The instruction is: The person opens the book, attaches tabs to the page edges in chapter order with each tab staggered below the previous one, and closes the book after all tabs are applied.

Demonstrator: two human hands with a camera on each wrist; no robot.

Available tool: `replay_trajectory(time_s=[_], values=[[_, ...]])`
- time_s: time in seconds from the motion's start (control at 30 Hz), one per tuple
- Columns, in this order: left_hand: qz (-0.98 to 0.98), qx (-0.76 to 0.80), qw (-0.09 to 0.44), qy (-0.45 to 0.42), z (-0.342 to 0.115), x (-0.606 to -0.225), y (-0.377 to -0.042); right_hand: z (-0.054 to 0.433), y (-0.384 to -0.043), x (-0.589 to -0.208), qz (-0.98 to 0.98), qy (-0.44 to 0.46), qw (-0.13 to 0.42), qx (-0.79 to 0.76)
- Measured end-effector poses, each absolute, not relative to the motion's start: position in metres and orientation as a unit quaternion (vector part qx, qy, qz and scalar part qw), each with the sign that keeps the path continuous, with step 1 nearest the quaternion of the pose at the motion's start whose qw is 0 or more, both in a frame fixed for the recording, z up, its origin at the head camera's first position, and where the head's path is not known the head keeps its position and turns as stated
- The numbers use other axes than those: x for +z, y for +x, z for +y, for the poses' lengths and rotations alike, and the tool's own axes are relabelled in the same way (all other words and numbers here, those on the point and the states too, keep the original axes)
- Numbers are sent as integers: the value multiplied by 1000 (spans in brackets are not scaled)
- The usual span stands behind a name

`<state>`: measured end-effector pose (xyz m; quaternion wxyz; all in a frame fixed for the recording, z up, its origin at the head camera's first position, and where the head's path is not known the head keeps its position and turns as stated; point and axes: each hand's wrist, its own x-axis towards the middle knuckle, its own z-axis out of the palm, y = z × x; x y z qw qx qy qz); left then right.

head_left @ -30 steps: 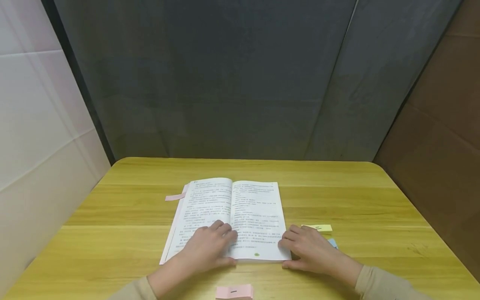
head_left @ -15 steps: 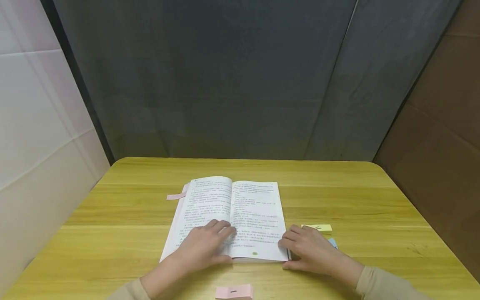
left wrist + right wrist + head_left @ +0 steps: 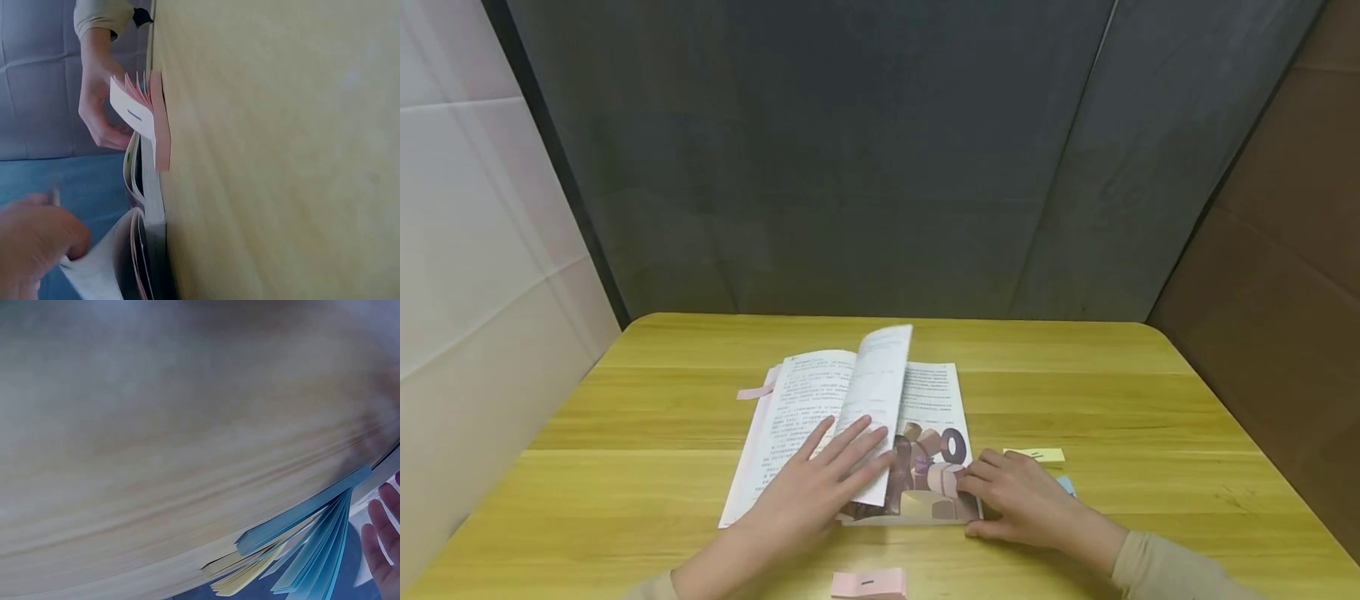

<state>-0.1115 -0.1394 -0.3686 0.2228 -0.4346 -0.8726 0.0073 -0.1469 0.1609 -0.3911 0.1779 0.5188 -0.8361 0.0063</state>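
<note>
An open book (image 3: 808,392) with printed text lies on the wooden table. One or more of its pages (image 3: 883,367) stand up near the spine, leaning left, and uncover an illustrated right-hand page (image 3: 936,475). Across the raised page my left hand (image 3: 812,483) lies with fingers spread and straight. The left wrist view shows that hand (image 3: 34,244) beside the curved page. My right hand (image 3: 1026,500) holds the book's lower right corner, fingers curled over the page edge and thumb at the bottom edge. Part of that hand (image 3: 384,544) shows at the right wrist view's edge.
A pink sticky-note pad (image 3: 869,583) with a dark mark lies in front of the book. Yellow notes (image 3: 1041,456) and blue notes (image 3: 1066,485) sit beside the right hand. A pink strip (image 3: 754,392) sticks out from the book's left side.
My left hand has spread its fingers and swept a page up off the right side toward the left, exposing the illustration. The right hand stays at the corner.
</note>
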Motion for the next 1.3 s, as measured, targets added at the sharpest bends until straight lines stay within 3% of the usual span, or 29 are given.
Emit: replay_trajectory(time_s=[0.27,0.77,1.3], values=[[-898,68,197,-387,-146,-376,-114,161,-147,-391,-835,520,178,7],[-909,13,161,-385,-124,-382,-120,161,-148,-390,-835,520,179,1],[-914,-58,144,-376,-131,-379,-126,162,-148,-389,-839,516,175,2]])
